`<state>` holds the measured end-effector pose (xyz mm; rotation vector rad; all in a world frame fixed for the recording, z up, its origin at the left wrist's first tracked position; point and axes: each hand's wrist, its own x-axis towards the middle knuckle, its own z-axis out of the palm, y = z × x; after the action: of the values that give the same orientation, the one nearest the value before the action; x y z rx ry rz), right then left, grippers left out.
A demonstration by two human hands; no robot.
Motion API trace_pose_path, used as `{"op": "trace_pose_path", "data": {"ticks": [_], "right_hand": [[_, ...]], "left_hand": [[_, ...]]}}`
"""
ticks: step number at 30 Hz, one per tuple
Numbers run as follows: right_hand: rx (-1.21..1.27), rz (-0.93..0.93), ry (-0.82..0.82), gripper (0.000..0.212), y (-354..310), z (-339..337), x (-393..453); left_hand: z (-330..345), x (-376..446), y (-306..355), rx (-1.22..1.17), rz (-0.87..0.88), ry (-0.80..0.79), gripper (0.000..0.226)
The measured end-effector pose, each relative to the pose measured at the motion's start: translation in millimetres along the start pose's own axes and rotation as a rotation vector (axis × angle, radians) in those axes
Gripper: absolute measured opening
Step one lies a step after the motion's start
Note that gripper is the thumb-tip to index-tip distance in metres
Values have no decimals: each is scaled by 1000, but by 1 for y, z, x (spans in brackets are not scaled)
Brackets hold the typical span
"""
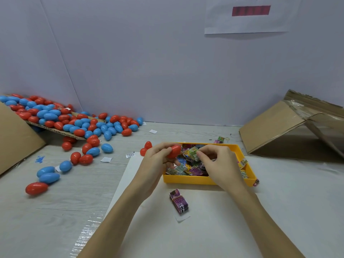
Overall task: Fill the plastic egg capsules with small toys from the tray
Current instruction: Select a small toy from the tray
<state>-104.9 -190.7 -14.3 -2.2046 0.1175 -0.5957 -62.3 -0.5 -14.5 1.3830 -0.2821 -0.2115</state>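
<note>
- Head view looks down on a pale, wood-grained worktop [78, 185] set against a plain bluish-white wall [149, 62]; a white sheet [204, 229] covers the near half, with glossy clear film along its left edge.
- At 12 o'clock on the wall hangs a paper notice [247, 15] with a red bar.
- At 3 o'clock a brown cardboard box [290, 127] lies tipped on its side, clear tape on its flaps.
- From 9 to 10 o'clock smooth, glossy red and blue eggs [74, 125] spill off a corrugated cardboard flap [55, 131] onto the worktop; small white paper slips lie among them.
- At centre sits a rectangular yellow plastic tray [204, 180] heaped with small, crinkly printed toy packets [188, 168].
- Left hand [158, 161] has its fingers curled round a red egg capsule [174, 151] over the tray's left edge.
- Right hand [217, 161] pinches a green packet [193, 153] between thumb and fingertips, just beside the capsule.
- At 6 o'clock of the tray a purple packet bundle [179, 201] lies on the sheet.
- Two red egg pieces [146, 148] rest just left of the tray.
</note>
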Motion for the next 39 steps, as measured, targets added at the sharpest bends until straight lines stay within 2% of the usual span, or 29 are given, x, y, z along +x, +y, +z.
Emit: {"op": "trace_pose_path", "data": {"ticks": [4, 7, 13, 19, 23, 28, 30, 32, 35, 37, 39], "right_hand": [[-34, -16, 17, 15, -2, 1, -1], [-29, -32, 18, 17, -3, 1, -2], [39, -63, -19, 12, -3, 2, -4], [84, -136, -97, 25, -10, 3, -5], [135, -167, -131, 24, -12, 4, -6], [319, -105, -117, 34, -16, 6, -6], [471, -23, -57, 34, -18, 8, -6], [629, 106, -67, 34, -21, 9, -7], [717, 234, -154, 24, -20, 13, -10], [820, 296, -140, 14, -19, 16, -11], [918, 356, -93, 15, -19, 17, -11]], "left_hand": [[4, -3, 0, 110, 35, 8, 14], [5, -5, -2, 204, 74, -11, 17], [7, -7, -2, 208, 114, -12, 21], [8, -8, -1, 208, 68, -8, 15], [8, -9, -1, 229, 104, -47, 33], [10, -10, 1, 197, 143, -46, 22], [11, -10, 1, 136, 140, -12, 23], [11, -9, 1, 76, 120, 40, 25], [10, -9, 2, 62, 125, 57, 25], [10, -10, 2, 91, 140, 38, 25], [12, -10, 1, 127, 151, -3, 26]]}}
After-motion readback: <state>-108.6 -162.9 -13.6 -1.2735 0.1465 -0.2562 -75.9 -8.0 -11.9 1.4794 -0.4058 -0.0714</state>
